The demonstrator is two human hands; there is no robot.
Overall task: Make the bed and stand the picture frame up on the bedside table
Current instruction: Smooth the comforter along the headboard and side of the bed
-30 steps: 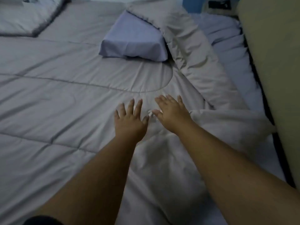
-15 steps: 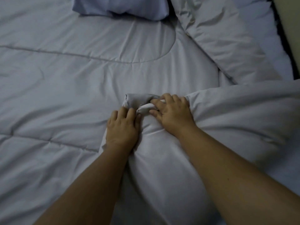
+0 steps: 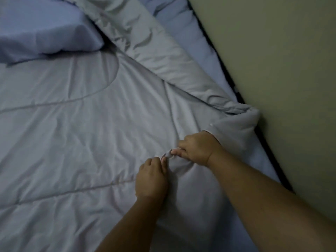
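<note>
Saw the grey blanket (image 3: 81, 133) spread over most of the bed, with the right edge turned back in a long wrinkled roll. Held one small bunch of it near that edge with both hands. Pinched the bunch with the right hand (image 3: 198, 148), thumb against curled fingers. Gripped the same bunch just beside with the left hand (image 3: 151, 177), fingers curled too, with the two hands almost touching. Noticed a blue pillow (image 3: 45, 33) on the blanket at the far left, a blue sheet (image 3: 181, 20) bare beside the roll, and a plain wall (image 3: 272, 70) close along the right side of the bed.
</note>
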